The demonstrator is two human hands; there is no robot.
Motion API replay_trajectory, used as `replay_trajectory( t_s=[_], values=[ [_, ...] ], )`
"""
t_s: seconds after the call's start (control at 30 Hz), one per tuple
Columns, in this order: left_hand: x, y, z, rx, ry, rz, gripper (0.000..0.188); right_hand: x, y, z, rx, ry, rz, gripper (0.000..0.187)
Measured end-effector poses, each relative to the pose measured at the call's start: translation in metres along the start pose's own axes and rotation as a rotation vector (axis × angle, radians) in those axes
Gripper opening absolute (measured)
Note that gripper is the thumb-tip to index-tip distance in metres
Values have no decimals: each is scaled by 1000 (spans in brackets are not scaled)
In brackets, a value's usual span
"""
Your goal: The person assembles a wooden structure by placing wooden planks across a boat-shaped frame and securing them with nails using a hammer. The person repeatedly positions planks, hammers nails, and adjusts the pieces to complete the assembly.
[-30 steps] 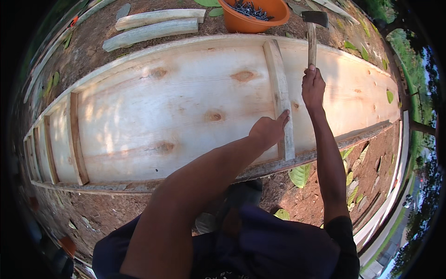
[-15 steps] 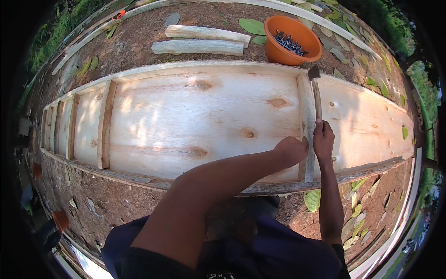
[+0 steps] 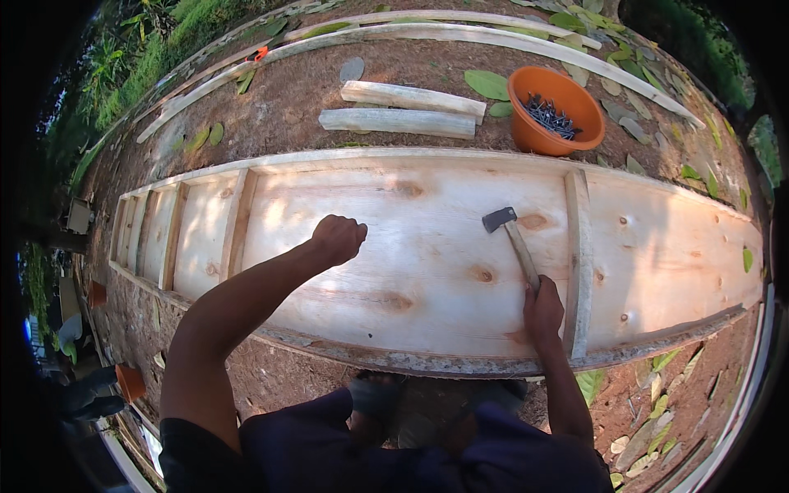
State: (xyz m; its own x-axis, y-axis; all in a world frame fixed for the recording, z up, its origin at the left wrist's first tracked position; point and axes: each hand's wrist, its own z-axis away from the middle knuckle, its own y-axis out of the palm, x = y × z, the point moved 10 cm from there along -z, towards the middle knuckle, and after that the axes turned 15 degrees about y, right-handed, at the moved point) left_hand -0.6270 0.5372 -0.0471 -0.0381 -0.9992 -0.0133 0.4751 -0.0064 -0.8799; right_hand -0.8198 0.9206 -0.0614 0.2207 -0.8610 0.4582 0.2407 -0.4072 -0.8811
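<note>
My right hand (image 3: 544,312) is wrapped round the wooden handle of a small hatchet (image 3: 523,255). Its dark metal head points up and left over the panel. My left hand (image 3: 339,239) is closed in a fist above the middle of the same panel; whatever it may hold is hidden by the fingers. Beneath both hands lies a long plywood panel (image 3: 329,304) framed with wooden strips. A crosspiece (image 3: 579,255) runs across it just right of my right hand, and several more cross the left part.
Beyond the panel stands an orange bucket (image 3: 526,135) holding several dark nails (image 3: 549,117). Two short boards (image 3: 399,122) lie to its left. Long pale strips (image 3: 460,34) stretch along the far ground, with an orange-handled tool (image 3: 258,54) near them. Leaves are scattered about.
My left hand has moved away leftward from the right crosspiece, still closed. My right hand has brought the hatchet left and nearer, off the crosspiece. The view has shifted too.
</note>
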Motion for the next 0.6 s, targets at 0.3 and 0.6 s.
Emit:
replay_trajectory(
  t_s=[0.3, 0.6],
  values=[
    [130, -99, -108, -430, -303, -30, 14, -21, -17, 51, 153, 118, 290, 31],
    [179, -93, -213, -376, -270, -40, 51, -14, -26, 66, 66, 94, 6, 26]
  ],
)
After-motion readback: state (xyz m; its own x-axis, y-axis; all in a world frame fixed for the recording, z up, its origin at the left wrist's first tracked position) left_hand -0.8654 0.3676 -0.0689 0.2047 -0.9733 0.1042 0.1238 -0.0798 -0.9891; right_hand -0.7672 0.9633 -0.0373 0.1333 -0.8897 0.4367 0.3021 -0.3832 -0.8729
